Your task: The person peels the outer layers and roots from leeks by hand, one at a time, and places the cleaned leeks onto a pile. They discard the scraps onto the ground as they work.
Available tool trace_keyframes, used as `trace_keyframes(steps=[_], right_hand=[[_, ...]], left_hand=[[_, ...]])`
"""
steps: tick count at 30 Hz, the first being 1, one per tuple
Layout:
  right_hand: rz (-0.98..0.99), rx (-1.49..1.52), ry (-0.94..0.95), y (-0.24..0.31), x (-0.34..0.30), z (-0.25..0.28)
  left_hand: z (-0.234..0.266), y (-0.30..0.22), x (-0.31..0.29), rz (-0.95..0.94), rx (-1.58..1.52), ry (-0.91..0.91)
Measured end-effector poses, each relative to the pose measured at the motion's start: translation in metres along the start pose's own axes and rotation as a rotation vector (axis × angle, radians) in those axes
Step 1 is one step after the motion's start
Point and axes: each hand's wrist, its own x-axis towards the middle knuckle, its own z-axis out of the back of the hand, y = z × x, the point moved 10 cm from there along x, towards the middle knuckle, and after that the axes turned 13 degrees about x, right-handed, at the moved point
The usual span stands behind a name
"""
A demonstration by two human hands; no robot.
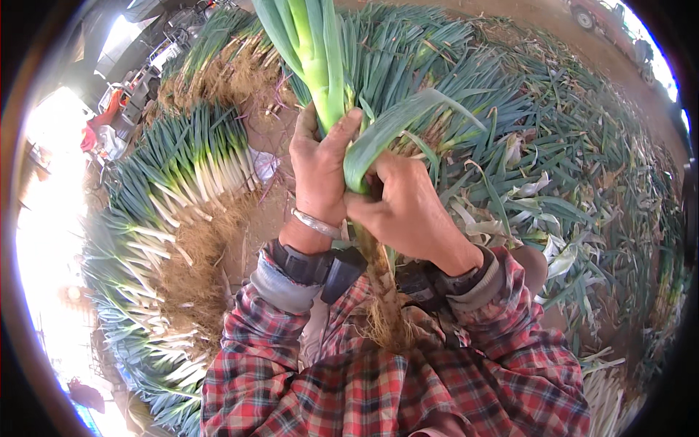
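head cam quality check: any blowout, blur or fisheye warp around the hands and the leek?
Head view: left rim is blown out white by daylight, detail lost there; the piled leeks bend strongly toward the black circular rim; centre is evenly lit and sharp, with the left hand and right hand crisp on the held leek; its roots look slightly soft against the plaid sleeves.

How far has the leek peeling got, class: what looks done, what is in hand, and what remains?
Done: a row of clean white-stemmed leeks stacked at the left. In hand: the left hand grips one leek while the right hand pulls an outer leaf down. Left: the big heap of leeks at right.
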Motion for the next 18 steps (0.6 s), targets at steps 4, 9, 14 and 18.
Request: trace_keyframes(steps=[4, 9, 14, 18], right_hand=[[0.099, 0.286, 0.174, -0.001, -0.042, 0.006], [-0.340, 0.377, -0.532, -0.092, -0.158, 0.156], [-0.451, -0.764, -0.260, -0.145, -0.162, 0.214], [0.054, -0.188, -0.001, -0.090, -0.080, 0.067]], left_hand=[[0.024, 0.013, 0.005, 0.081, -0.014, -0.036], [0.085, 0.004, 0.036, -0.019, -0.003, -0.095], [0.069, 0.028, 0.040, 0.083, -0.342, 0.144], [0.020, 0.052, 0.013, 0.183, -0.636, 0.337]])
